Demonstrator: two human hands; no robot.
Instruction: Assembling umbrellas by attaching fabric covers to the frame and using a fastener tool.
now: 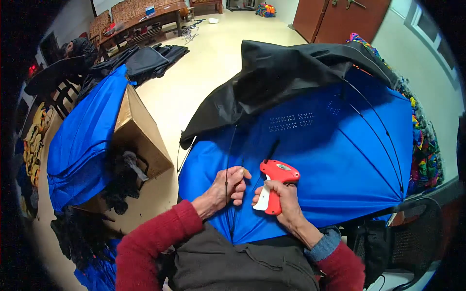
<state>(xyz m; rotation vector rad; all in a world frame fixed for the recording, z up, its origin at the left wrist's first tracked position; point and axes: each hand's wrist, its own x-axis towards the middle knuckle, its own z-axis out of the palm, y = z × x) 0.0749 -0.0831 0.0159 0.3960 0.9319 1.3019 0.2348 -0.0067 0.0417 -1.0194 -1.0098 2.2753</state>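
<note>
Across my lap spreads a blue umbrella canopy (320,165) with thin black ribs, its inner side facing me. A black cloth layer (276,77) is folded over its far part. My right hand (287,202) grips a red and white tagging gun (280,172) by its handle, its dark tip pointing away over the blue cloth. To the left of the gun, my left hand (228,188) is closed with thumb and forefinger pinched together. A thin black rib (231,154) runs across it. What the pinch holds, if anything, is too small to make out.
At left, more blue cloth (87,150) drapes over a cardboard box (141,131) with black material inside. Black folded cloth (150,60) lies beyond it. A black chair (422,233) stands at right, near a multicoloured heap (424,145). Farther off are a wooden bench (141,19) and brown doors (340,22).
</note>
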